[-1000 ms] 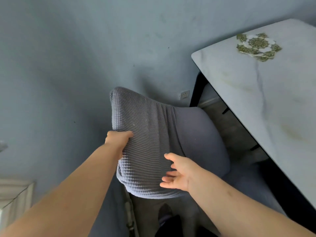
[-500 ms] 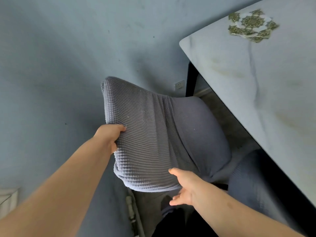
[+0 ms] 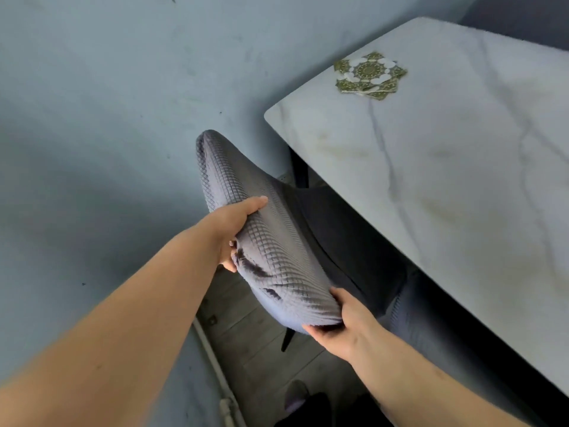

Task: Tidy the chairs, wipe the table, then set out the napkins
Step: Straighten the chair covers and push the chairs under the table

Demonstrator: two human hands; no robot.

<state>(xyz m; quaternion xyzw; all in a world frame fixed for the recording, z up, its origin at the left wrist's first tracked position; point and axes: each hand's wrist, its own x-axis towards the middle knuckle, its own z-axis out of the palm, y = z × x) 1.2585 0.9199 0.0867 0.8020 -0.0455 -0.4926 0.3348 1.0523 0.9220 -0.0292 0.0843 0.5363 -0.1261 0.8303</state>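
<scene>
A chair (image 3: 277,241) in a grey waffle-knit cover stands between the wall and the white marble table (image 3: 462,186). Its seat reaches under the table's left edge. My left hand (image 3: 234,229) grips the top rim of the backrest, thumb over the front and fingers bunching the cover behind. My right hand (image 3: 341,325) holds the backrest's near lower corner, thumb on top and fingers underneath. A stack of green and white patterned napkins (image 3: 369,75) lies on the table near its far left corner.
A blue-grey wall (image 3: 92,134) runs close along the left, with a pipe (image 3: 215,371) at its foot. A second grey-covered chair (image 3: 431,328) sits partly under the table on the near side. Yellowish stains mark the tabletop. The floor is grey planks.
My right hand went from open beside the backrest to gripping its near lower corner. The backrest has turned more edge-on to me. My left hand keeps its hold on the rim.
</scene>
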